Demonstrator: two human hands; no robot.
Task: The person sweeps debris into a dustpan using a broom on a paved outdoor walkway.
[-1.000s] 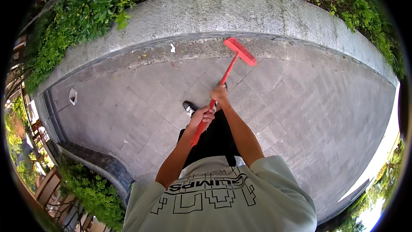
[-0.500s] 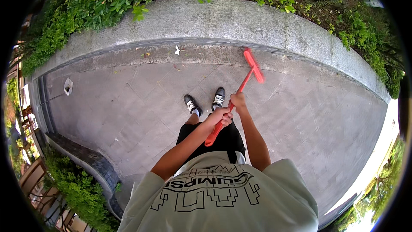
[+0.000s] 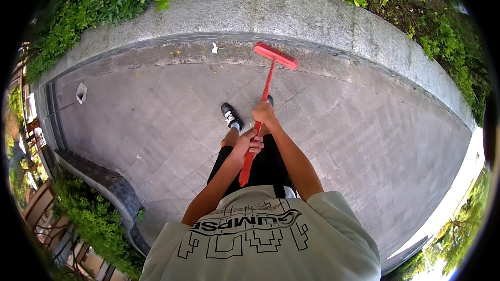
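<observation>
A red broom (image 3: 269, 80) slants away from my body, its wide head (image 3: 276, 56) on the paving strip near the foot of the stone wall. Around the lower part of its handle, close to my shorts, my left hand (image 3: 249, 143) is closed. Farther up the handle my right hand (image 3: 264, 113) grips it, partly covering my right shoe. Left of the broom head lies a small white scrap (image 3: 214, 47), with a few dry leaves (image 3: 177, 52) beside it.
A curved stone wall (image 3: 219, 8) with green shrubs (image 3: 120, 0) behind it bounds the far side. A white dustpan (image 3: 82, 93) with a thin handle stands at the left. Another low curved wall (image 3: 99, 174) edges the near left. My left shoe (image 3: 229, 114) is on the paving.
The broom head has swung left along the wall, closer to the white scrap. Both hands moved left with the handle, still gripping it.
</observation>
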